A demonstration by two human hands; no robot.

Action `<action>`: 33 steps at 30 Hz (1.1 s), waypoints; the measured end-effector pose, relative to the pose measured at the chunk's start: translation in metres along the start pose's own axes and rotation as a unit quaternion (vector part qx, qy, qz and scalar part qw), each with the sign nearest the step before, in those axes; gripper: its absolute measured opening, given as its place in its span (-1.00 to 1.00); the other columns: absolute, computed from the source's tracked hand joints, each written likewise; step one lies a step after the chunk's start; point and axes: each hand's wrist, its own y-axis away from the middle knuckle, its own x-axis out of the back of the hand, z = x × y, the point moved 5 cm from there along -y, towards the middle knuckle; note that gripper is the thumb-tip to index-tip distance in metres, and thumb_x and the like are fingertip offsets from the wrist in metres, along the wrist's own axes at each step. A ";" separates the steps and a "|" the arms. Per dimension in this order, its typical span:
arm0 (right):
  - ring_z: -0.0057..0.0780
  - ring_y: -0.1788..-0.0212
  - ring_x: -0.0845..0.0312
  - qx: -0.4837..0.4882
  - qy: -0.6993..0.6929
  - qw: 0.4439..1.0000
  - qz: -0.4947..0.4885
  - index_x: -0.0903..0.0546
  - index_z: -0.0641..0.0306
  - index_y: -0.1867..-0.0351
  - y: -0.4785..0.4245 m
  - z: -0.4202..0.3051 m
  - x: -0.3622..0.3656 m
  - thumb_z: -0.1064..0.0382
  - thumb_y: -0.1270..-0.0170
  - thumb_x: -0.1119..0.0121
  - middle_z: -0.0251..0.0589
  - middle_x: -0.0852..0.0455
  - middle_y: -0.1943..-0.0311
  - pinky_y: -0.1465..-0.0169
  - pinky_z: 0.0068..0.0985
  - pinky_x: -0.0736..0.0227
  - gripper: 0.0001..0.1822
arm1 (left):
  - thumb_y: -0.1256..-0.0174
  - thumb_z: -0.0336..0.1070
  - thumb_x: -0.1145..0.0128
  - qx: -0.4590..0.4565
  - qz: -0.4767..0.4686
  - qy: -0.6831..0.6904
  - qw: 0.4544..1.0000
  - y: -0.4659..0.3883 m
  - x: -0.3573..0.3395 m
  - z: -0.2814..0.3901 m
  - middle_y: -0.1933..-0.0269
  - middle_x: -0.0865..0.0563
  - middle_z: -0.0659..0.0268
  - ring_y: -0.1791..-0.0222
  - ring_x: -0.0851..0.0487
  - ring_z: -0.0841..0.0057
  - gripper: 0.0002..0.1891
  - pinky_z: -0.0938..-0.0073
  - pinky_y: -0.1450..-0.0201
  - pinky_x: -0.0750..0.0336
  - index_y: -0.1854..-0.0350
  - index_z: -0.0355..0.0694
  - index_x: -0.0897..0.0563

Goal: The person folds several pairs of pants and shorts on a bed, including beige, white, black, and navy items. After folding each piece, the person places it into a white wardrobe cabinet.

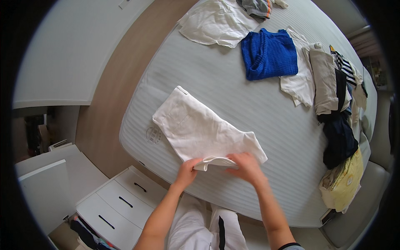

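White trousers (200, 128), folded lengthwise, lie slantwise on the pale striped mattress (297, 187), waistband pointing up and left. At the near end of the cloth, my left hand (188, 170) pinches a corner of the lifted leg hem. My right hand (245, 165) is at the other side of that hem, fingers on the fabric and slightly blurred; how firmly it holds is partly hidden. Between both hands the hem opening stands a little off the mattress.
A folded blue knit garment (270, 54) and a white garment (218, 23) lie farther off. Folded clothes (325, 81), a dark garment (339, 140) and a yellow cloth (343, 184) line the right side. A white drawer cabinet (125, 201) stands at the lower left.
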 end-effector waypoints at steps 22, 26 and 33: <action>-0.20 0.22 -0.49 -0.132 0.004 0.968 0.212 -0.64 0.22 0.29 0.015 0.096 0.025 0.22 -0.08 -0.39 -0.22 -0.67 0.39 0.08 -0.32 -0.36 -0.78 | -0.45 -0.02 0.01 0.170 0.150 -0.089 0.970 -0.042 0.007 -0.022 0.51 -0.56 -0.06 0.45 -0.50 -0.08 -0.61 0.09 0.38 -0.35 0.34 -0.31 -0.52; -0.14 0.11 -0.47 -0.106 -0.046 0.975 0.192 -0.60 0.24 0.22 0.025 0.095 0.032 0.34 0.02 -0.43 -0.21 -0.66 0.24 -0.04 -0.30 -0.39 -0.70 | -0.45 -0.09 -0.01 0.125 0.189 -0.065 0.972 -0.039 0.007 -0.012 0.55 -0.55 -0.04 0.48 -0.51 -0.07 -0.68 0.08 0.39 -0.36 0.28 -0.31 -0.53; -0.13 -0.14 -0.49 0.007 -0.018 0.976 0.215 -0.53 0.24 0.23 0.027 0.077 0.057 0.55 0.03 -0.32 -0.20 -0.67 0.10 -0.19 -0.26 -0.37 -0.68 | -0.36 -0.36 -0.06 0.050 0.216 -0.049 0.974 0.014 0.009 -0.006 0.31 -0.62 0.03 0.23 -0.57 0.02 -0.88 0.18 0.16 -0.44 0.18 -0.29 -0.56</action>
